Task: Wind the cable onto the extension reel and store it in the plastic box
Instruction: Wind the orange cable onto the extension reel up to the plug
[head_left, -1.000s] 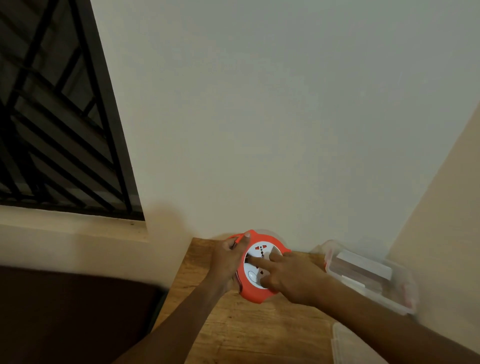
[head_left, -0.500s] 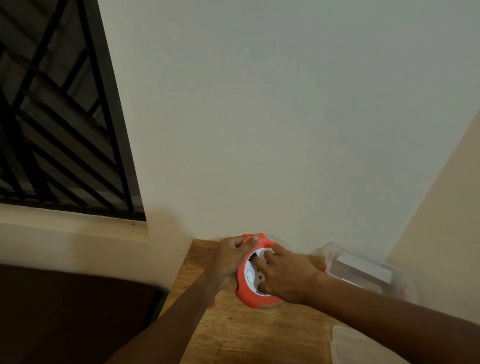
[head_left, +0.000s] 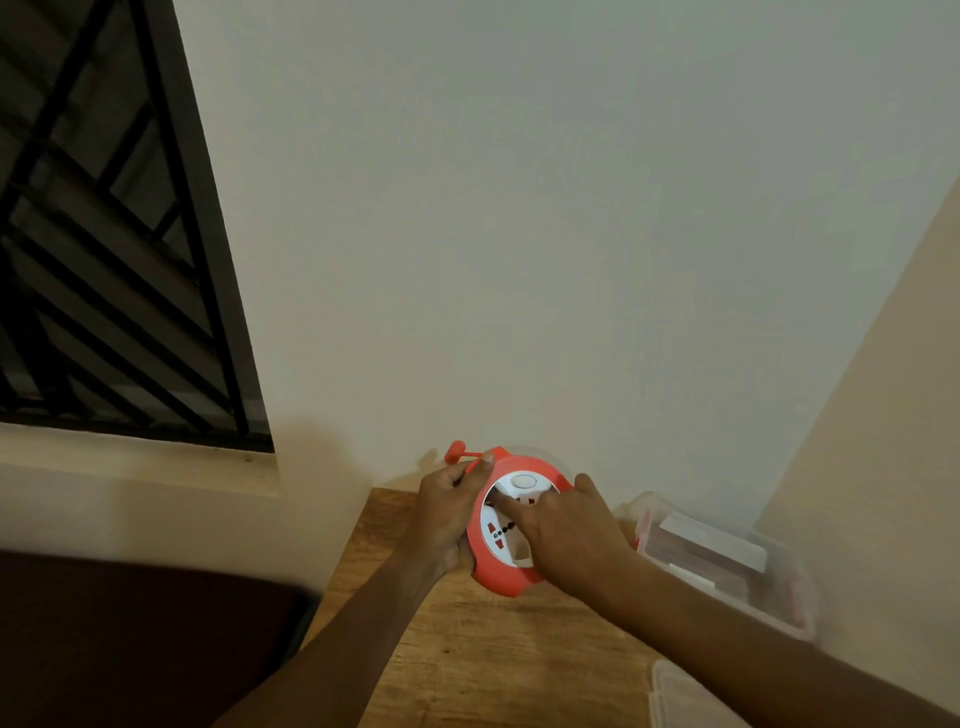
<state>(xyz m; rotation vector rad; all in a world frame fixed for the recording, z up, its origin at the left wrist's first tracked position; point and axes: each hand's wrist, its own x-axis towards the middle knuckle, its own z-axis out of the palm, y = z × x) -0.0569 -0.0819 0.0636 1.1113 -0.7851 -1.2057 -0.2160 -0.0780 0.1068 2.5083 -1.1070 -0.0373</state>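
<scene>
Head view is showing a round, ribbed orange extension reel (head_left: 506, 525) low in the frame's centre, over the grainy wooden bench (head_left: 483, 654). The left hand (head_left: 451, 512) is gripping its rim; the right hand (head_left: 563, 535) is covering its white socket face, forefinger extended. A clear plastic box (head_left: 727, 564) is sitting right.

Two bare forearms reach in from the bottom edge, ending in the left hand (head_left: 448, 514) and right hand (head_left: 569, 535). No sleeves show; both arms are uncovered up to the frame edge. The wrists and fingers appear free of rings, watch or bands, though the dim light makes this hard to confirm.
</scene>
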